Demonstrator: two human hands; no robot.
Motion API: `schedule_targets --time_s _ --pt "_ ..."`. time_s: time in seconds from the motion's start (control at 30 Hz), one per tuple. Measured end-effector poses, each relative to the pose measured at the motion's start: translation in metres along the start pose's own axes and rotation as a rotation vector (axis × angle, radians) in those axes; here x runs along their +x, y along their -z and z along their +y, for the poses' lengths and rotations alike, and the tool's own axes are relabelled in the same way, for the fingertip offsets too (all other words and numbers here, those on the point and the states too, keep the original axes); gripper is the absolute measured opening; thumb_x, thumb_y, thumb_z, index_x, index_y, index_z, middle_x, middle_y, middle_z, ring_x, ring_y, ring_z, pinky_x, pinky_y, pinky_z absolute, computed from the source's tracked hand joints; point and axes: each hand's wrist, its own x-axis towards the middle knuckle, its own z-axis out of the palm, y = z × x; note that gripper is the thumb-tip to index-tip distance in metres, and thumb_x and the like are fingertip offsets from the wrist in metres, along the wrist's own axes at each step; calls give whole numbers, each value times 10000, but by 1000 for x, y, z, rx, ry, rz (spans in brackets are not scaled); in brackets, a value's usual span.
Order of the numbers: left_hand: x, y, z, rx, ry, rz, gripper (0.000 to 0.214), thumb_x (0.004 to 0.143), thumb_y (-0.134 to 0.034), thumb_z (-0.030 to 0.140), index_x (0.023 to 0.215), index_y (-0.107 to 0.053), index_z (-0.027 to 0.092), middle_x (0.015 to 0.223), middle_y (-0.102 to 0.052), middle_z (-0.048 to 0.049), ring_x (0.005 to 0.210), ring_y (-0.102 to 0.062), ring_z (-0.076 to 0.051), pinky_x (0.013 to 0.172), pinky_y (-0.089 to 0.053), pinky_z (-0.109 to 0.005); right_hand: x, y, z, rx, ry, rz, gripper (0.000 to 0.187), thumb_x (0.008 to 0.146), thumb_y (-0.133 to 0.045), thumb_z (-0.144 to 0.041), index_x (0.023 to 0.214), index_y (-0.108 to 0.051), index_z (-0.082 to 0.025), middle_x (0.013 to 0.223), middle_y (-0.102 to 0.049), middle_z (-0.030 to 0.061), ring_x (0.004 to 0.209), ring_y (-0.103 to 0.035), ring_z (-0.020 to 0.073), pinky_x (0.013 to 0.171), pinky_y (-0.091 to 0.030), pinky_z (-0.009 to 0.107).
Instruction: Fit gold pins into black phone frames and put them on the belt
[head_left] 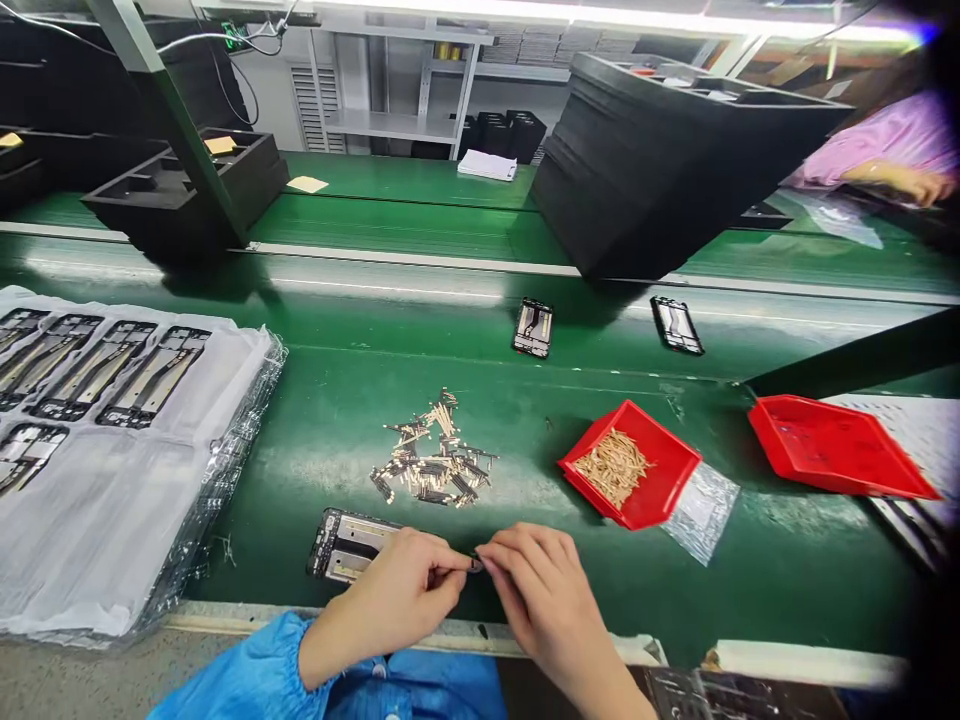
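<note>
My left hand is closed in a pinch on a tiny dark part, partly covered by the fingertips. From the other side my right hand meets it, thumb and fingers pinched at the same spot; what they grip is too small to make out. Beneath and left of my left hand lies a phone frame with a black strip along it, its right part hidden. Just beyond my hands is a loose pile of thin black and gold-coloured small parts. A red bin to the right holds many slender tan pieces.
At left, a white padded tray carries several phone frames. Two phone frames lie farther back. Another red bin sits at right, and a clear bag nearby. Stacked black trays stand behind; a person's pink sleeve shows beyond.
</note>
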Motion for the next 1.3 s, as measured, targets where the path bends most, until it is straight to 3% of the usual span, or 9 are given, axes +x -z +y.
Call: schedule_targets --time_s 0.17,0.27,0.43,0.63,0.73,0.83,0.97,1.07,1.3 --pt "0 1 -14 -465 263 -24 351 887 -749 419 1059 -833 125 704 -742 -53 603 -680 -184 644 -556 -300 -15 40 80 -414 -260 348 134 1051 -625 -226 1140 -726 -227 1022 -766 123 945 -678 315 908 -490 517" --pt "-2 7 -18 -677 299 -20 631 782 -876 413 1318 -724 116 667 -743 -24 553 -679 -173 590 -570 -284 -10 49 96 -585 -347 327 236 1068 -591 -310 1206 -757 -214 1158 -756 184 1074 -648 399 925 -457 589" --pt "-9 18 -23 -810 292 -27 818 760 -938 411 1452 -605 129 644 -742 1 520 -680 -159 556 -565 -256 6 10 28 -84 53 15 334 1021 -639 -110 1283 -736 -294 1144 -788 70 1027 -683 259 916 -492 439" --pt "-27 26 -30 -834 301 -20 825 781 -935 468 1453 -600 127 639 -718 8 529 -670 -164 540 -545 -252 21 -28 -18 140 122 -54 284 1026 -668 -86 1229 -736 -274 1015 -794 42 962 -672 235 863 -514 408" --pt "-45 38 -31 -665 241 76 707 942 -798 512 1525 -570 182 740 -747 -16 614 -680 -165 622 -558 -278 33 -37 -18 283 10 -111 197 1048 -647 -130 1133 -749 -274 961 -763 46 910 -654 230 811 -537 398" --pt "-64 54 -37 -155 49 272 489 1037 -712 432 1491 -627 270 1007 -796 -74 928 -719 -235 874 -570 -384 42 -49 -19 450 -197 -216 154 1077 -618 -221 990 -739 -259 870 -708 45 845 -629 230 749 -546 379" --pt "-78 67 -59 450 -127 265 683 950 -848 405 1560 -551 327 1482 -673 -119 1386 -547 -380 1151 -389 -570 42 -65 -17 490 -356 -316 201 1070 -627 -290 891 -711 -253 818 -669 34 830 -612 247 765 -523 393" --pt "-80 69 -70 569 -126 193 845 888 -915 389 1602 -469 317 1572 -604 -123 1436 -501 -384 1148 -358 -562 37 -69 -15 500 -408 -324 222 1076 -622 -324 885 -708 -252 827 -664 40 852 -605 257 782 -504 395" --pt "-78 68 -70 568 -115 202 805 889 -911 408 1572 -496 315 1549 -618 -119 1415 -517 -376 1128 -354 -538 35 -71 -17 499 -404 -319 235 1079 -638 -356 883 -725 -259 789 -637 30 829 -581 252 801 -465 401"
